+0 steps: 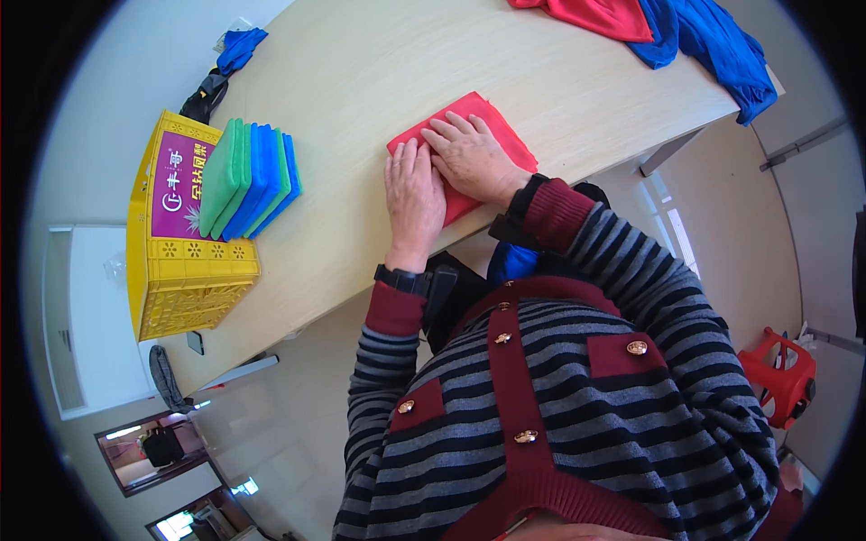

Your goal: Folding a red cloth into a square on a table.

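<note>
A folded red cloth lies on the light wooden table, close to its near edge. Both of my hands rest flat on it, side by side and touching. My left hand covers the cloth's left part with fingers stretched out. My right hand lies across its middle, fingers extended and slightly spread. Part of the cloth is hidden beneath my palms. Left of my hands, several folded green and blue cloths stand in a row by a yellow crate.
The yellow plastic crate with a purple label stands at the table's left. Loose red cloth and blue cloth lie at the far right, the blue hanging over the edge. A phone lies near the crate. A red stool stands on the floor.
</note>
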`<action>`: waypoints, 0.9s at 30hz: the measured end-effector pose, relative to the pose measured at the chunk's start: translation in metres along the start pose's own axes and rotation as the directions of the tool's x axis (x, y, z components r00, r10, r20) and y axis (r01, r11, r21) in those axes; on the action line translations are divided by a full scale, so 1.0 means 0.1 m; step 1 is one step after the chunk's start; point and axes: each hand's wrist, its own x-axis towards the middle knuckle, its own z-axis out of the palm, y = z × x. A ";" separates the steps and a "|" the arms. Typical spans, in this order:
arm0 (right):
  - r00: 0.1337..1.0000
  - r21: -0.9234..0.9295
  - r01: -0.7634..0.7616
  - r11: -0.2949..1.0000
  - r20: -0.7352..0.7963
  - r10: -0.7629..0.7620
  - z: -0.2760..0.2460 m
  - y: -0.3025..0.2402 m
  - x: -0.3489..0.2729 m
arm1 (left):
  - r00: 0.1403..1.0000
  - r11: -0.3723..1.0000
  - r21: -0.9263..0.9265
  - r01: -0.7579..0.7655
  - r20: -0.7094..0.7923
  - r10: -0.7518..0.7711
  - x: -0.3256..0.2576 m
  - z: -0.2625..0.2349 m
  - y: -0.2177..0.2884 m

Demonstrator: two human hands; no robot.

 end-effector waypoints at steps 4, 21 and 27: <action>0.998 -0.157 0.039 0.987 -0.051 -0.047 0.15 0.13 -0.06 | 0.990 0.996 -0.050 0.076 0.122 -0.069 -0.08 0.16 -0.11; 0.983 -0.234 -0.122 0.965 -0.161 0.085 -0.09 0.41 -0.20 | 0.975 0.983 -0.067 0.168 0.160 -0.156 -0.31 -0.03 0.01; 0.992 -0.156 0.019 0.988 -0.122 -0.038 -0.06 -0.16 -0.22 | 0.981 0.973 -0.145 0.179 0.098 -0.166 -0.45 -0.02 0.15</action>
